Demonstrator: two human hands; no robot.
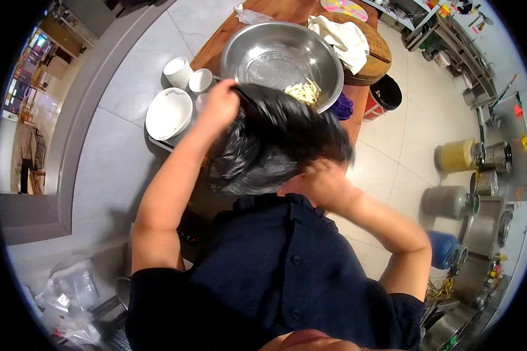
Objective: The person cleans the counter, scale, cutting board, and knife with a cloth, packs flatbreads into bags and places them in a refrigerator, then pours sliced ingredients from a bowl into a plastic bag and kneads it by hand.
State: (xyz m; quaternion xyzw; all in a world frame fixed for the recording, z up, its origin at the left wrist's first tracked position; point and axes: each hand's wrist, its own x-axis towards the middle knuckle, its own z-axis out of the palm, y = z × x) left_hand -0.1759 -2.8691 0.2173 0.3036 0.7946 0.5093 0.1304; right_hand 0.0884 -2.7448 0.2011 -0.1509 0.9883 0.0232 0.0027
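A black plastic bag [263, 140] hangs between my two hands in front of my chest, its right part blurred by motion. My left hand [221, 105] is closed on the bag's upper left edge. Lower on the right side, my right hand [321, 182] grips the bag, its fingers partly smeared. Just beyond the bag stands a large steel basin [257, 50] on the wooden table. Pale cut strips of food [303, 92] lie in its near right part, and the bag overlaps its near rim. What the bag contains, if anything, is hidden.
White bowls [170, 112] and stacked cups [178, 71] stand on a tray at the left. A white cloth [344, 44] lies on a round wooden board [376, 50] at the back right. A bucket [385, 96] and gas cylinders [454, 157] are on the floor to the right.
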